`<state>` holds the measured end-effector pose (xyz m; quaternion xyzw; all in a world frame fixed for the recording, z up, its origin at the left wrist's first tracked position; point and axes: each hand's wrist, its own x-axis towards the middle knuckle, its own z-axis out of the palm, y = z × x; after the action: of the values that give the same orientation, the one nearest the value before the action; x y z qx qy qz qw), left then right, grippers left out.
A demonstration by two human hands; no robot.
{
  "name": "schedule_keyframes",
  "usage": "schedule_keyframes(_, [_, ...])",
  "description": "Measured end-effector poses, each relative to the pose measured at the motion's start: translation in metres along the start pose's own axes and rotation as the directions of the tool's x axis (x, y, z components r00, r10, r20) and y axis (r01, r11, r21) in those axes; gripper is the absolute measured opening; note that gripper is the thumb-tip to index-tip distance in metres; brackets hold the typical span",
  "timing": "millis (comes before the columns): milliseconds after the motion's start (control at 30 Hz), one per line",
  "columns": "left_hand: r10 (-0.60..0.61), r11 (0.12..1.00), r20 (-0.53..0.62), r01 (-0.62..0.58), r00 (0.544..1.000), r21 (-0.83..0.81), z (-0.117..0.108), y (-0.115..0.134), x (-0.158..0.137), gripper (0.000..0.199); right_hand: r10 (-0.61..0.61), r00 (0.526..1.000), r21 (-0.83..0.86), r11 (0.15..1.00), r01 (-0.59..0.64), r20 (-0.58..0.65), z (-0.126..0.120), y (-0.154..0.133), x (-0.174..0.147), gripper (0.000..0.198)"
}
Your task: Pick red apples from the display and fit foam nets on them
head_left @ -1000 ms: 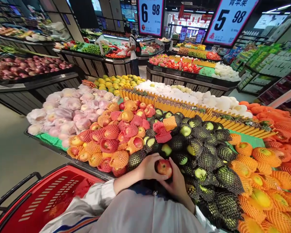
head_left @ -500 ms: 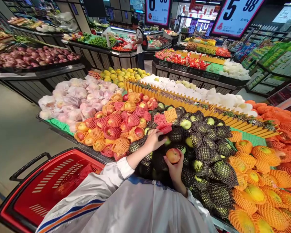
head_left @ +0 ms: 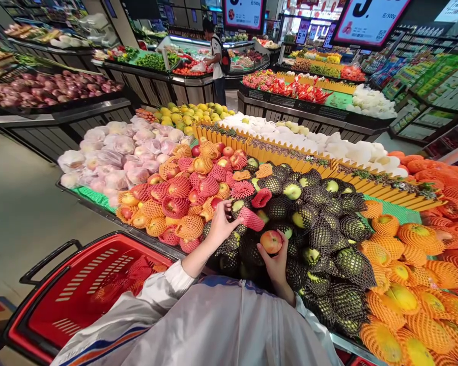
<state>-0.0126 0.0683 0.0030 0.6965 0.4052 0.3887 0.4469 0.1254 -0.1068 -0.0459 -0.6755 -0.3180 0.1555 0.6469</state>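
Note:
In my right hand [head_left: 277, 262] is a bare red-and-yellow apple [head_left: 270, 242], its fingers curled round the sides. My left hand [head_left: 220, 226] is to the left of it, thumb and fingers closed on the near end of a pink foam net sleeve [head_left: 252, 219]. Behind that sleeve lie another pink foam net [head_left: 242, 189] and a small red-pink one [head_left: 261, 197]. Under and around both hands are green fruits in black nets [head_left: 280, 208]. Apples in pink and orange nets [head_left: 178, 187] are heaped just left of my left hand.
A red shopping basket [head_left: 41, 310] with netted fruit inside stands at lower left. Orange-netted fruit [head_left: 400, 274] lies at right, bagged fruit [head_left: 114, 147] at left. A yellow picket divider [head_left: 290, 155] runs behind. A person [head_left: 217, 61] stands at a far stall.
My left hand has moved slightly left and down, and a pink foam net sleeve now extends from it. The stacked nets have come apart. My right hand keeps the apple in place.

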Motion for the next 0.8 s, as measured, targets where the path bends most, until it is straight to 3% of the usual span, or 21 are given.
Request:
schedule_keyframes(67, [-0.013,0.993,-0.055,0.02,0.998,0.117,-0.001,0.0,-0.003,0.046,0.005,1.0,0.002,1.0,-0.005,-0.003,0.0,0.0,0.0,0.074])
schedule_keyframes(167, [-0.023,0.993,0.089,0.013,0.996,0.117,0.0,0.008,-0.007,0.034,0.01,1.0,0.004,1.0,-0.01,-0.002,0.0,0.0,-0.001,0.073])
schedule_keyframes(333, [0.163,0.984,0.269,-0.177,0.949,0.027,0.007,0.027,-0.012,0.022,0.012,1.0,0.001,1.0,-0.012,0.015,-0.001,0.0,-0.001,0.073])
schedule_keyframes(467, [0.143,0.98,0.238,-0.171,0.961,0.1,0.01,0.031,-0.014,0.021,0.007,1.0,-0.005,1.0,-0.007,0.017,-0.002,0.0,0.0,0.072])
schedule_keyframes(600, [0.071,0.959,0.173,-0.115,0.982,0.258,0.012,0.025,-0.021,0.036,0.005,1.0,-0.009,1.0,-0.005,0.014,-0.002,0.0,0.0,0.073])
schedule_keyframes(800, [0.153,0.958,0.206,-0.196,0.967,0.208,0.013,0.015,-0.034,0.02,0.001,1.0,-0.013,1.0,-0.001,0.015,-0.002,0.0,-0.001,0.073])
